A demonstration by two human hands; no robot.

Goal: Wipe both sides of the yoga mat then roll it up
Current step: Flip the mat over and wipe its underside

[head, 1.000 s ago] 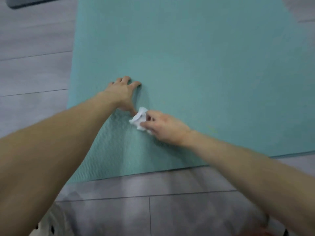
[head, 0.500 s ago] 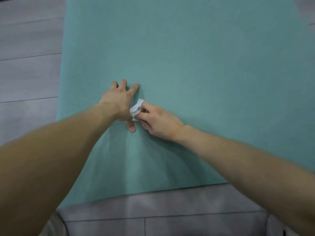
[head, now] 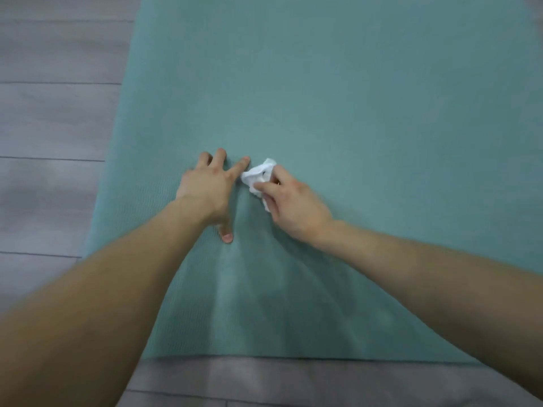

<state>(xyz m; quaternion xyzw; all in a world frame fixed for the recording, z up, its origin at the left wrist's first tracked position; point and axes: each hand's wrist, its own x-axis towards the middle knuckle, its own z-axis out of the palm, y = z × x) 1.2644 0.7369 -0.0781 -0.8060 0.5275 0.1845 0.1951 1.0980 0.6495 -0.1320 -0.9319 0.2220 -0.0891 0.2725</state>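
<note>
A teal yoga mat [head: 338, 92] lies flat on the floor and fills most of the view; its near edge runs across the bottom. My left hand [head: 210, 186] presses flat on the mat with fingers spread, left of centre. Just to its right, my right hand [head: 291, 204] grips a crumpled white cloth [head: 258, 176] against the mat surface. The cloth nearly touches my left index fingertip.
Grey wood-look floor planks [head: 50, 127] show along the left side and below the mat's near edge [head: 293, 358]. The mat runs out of view at the top and right.
My right hand has carried the cloth away from me and to the right, from beside my left thumb up to beside my left fingertips. The view has tilted, showing more mat near me.
</note>
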